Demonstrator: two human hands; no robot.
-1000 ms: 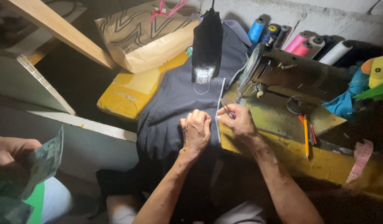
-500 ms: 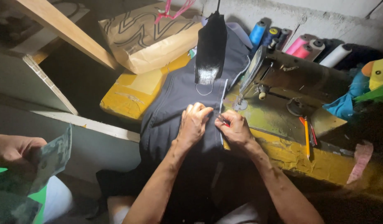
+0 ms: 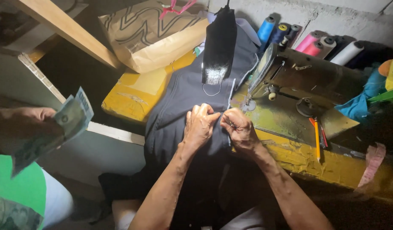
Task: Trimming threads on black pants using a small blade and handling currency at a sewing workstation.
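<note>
My left hand [image 3: 200,125] and right hand [image 3: 238,130] meet on the dark navy garment [image 3: 179,102], fingers of both curled together and pinched on its cloth at the pale zipper [image 3: 231,91] line. The garment is matte, near black-blue, spread flat on the yellow counter [image 3: 132,96] ahead of my fingers and hanging off the edge toward my lap. A black mesh piece [image 3: 217,42] lies on it beyond my fingertips. Just right of my right fingers stands the sewing machine [image 3: 307,72], with thread spools [image 3: 290,36] behind it and a pencil [image 3: 317,138] nearby. Far left of my fingers, another person's hand [image 3: 34,115] holds banknotes [image 3: 73,117].
</note>
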